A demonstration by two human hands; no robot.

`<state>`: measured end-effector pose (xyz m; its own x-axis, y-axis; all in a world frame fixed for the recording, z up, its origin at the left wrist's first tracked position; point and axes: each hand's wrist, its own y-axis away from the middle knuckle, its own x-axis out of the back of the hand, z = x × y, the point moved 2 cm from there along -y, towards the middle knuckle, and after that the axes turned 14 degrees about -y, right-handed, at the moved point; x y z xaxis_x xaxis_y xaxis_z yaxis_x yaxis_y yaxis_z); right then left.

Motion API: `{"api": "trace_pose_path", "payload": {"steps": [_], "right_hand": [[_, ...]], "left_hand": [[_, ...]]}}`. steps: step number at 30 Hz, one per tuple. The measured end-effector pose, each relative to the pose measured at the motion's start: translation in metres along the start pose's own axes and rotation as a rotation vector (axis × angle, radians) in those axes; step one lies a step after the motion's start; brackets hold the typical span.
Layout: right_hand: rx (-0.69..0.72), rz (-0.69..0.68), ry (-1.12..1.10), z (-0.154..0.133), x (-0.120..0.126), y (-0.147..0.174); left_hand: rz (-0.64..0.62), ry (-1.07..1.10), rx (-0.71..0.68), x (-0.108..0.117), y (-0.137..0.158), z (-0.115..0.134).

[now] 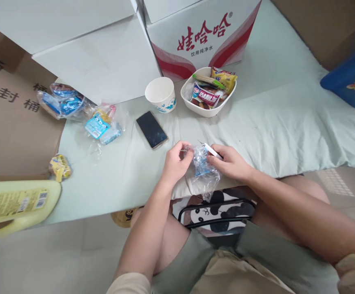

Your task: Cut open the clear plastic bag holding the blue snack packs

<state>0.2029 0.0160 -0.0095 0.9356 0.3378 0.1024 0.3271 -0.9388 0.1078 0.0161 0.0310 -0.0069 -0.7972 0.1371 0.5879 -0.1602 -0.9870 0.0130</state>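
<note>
At the near edge of the cloth-covered table, my left hand (177, 161) is closed, pinching one side of a crinkled clear plastic bag (206, 177). A light blue piece shows through the plastic; what it is I cannot make out. On the other side, my right hand (231, 163) grips a small white utility knife (212, 151) with a thin pointed tip facing up and left. The fingers of that hand also lie against the bag. The bag's lower end hangs over the table edge.
Beyond my hands lie a phone (151, 129), a paper cup (161, 96) and a white bowl (208, 110) of packaged snacks. Leftward are plastic-wrapped packets (99, 124), a yellow wrapper (60, 167) and a yellow bottle (18, 202). White cartons (94, 57) stand behind; a blue container (349, 79) is right.
</note>
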Motion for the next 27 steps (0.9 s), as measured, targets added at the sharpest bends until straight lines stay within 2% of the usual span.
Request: {"api": "trace_pose_path", "payload": {"steps": [6, 14, 21, 27], "right_hand": [[-0.032, 0.042, -0.031, -0.001, 0.0, 0.0], [-0.079, 0.075, -0.073, 0.003, 0.003, -0.002], [-0.098, 0.067, -0.148, 0.002, 0.004, -0.002], [-0.041, 0.082, -0.186, 0.002, 0.005, -0.003]], "left_hand": [[0.112, 0.102, 0.06, 0.005, -0.005, -0.005], [0.257, 0.135, 0.122, 0.012, -0.008, -0.011], [0.23, 0.19, 0.157, 0.011, -0.009, -0.014], [0.21, 0.217, 0.159, 0.01, -0.009, -0.014]]}}
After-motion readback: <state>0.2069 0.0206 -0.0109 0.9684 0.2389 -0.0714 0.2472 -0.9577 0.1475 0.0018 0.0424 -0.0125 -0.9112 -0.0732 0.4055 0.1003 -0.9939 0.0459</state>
